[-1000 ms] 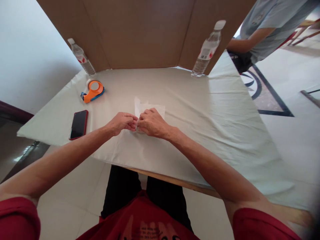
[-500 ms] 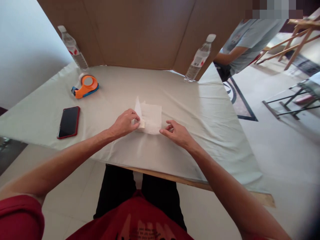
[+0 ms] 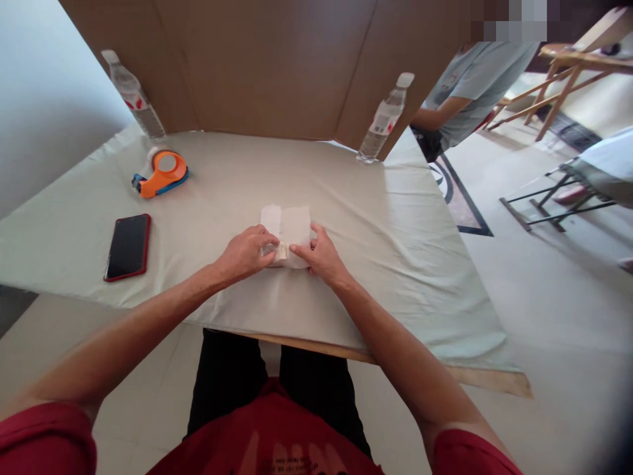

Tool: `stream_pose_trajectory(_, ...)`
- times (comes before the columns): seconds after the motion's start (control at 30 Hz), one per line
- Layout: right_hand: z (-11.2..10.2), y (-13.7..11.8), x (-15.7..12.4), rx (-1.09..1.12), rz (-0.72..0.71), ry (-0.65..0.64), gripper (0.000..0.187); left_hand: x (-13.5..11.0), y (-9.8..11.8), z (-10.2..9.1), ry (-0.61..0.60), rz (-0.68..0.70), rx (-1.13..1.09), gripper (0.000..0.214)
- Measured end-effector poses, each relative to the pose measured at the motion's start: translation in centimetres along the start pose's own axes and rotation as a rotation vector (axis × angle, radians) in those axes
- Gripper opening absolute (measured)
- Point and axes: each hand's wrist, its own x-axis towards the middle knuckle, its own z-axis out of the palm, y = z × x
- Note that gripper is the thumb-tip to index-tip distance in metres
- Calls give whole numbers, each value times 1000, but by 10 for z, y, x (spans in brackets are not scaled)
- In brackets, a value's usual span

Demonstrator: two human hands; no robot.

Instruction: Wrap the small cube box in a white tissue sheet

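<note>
A thin white sheet of paper (image 3: 295, 223), like a tissue, lies on the cloth in front of me. On its near edge sits a small pale block-like piece (image 3: 283, 251), too small to name. My left hand (image 3: 250, 252) is closed at the block's left side, thumb and fingertips pressed against it. From the right, my right hand (image 3: 324, 254) takes the paper's right side, thumb on top beside the block and fingers at the edge. Parts of the paper under the fingers are hidden.
An orange tape dispenser (image 3: 163, 173) and a phone (image 3: 127, 247) lie to the left. Two water bottles (image 3: 133, 95) (image 3: 386, 119) stand before a cardboard panel (image 3: 257, 66). A person (image 3: 475, 86) sits beyond, at right.
My right hand has moved left onto the paper and taken its right side. The paper's raised left flap has come down flat. My left hand stays by the block.
</note>
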Motion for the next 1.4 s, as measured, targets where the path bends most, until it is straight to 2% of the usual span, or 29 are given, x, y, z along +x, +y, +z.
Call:
stream_pose_trajectory(0.17,9,-11,2,-119,44,39,78,3,0,-3,-59,41,-6,30)
stream_pose_trajectory(0.33,13,-11,1,-256,36,75,71,-2,0,1,-36,84,-16,31)
stream_pose_trajectory(0.53,4,-21,-2,29,125,84,69,0,4,4,-62,99,59,23)
stream_pose_trajectory(0.73,17,-42,-1,175,133,108,69,4,6,1,-112,88,47,20)
stream_pose_trajectory(0.83,22,-47,-1,159,125,95,68,3,2,7,-61,77,-29,22)
stream_pose_trajectory(0.97,17,-50,-8,144,85,5,69,-2,-3,21,98,23,-179,35)
stream_pose_trajectory(1.13,13,-48,-17,-24,-76,-126,65,-9,-5,31,231,-15,-373,43)
stream_pose_trajectory(1.2,15,-47,-19,-152,-134,-146,71,-11,-4,30,284,-50,-443,39)
stream_pose_trajectory(1.3,19,-49,-19,-325,-191,-137,74,-10,-1,29,357,-102,-486,18)
stream_pose_trajectory(1.4,19,-51,-18,-362,-206,-153,77,-7,1,29,320,-126,-484,10)
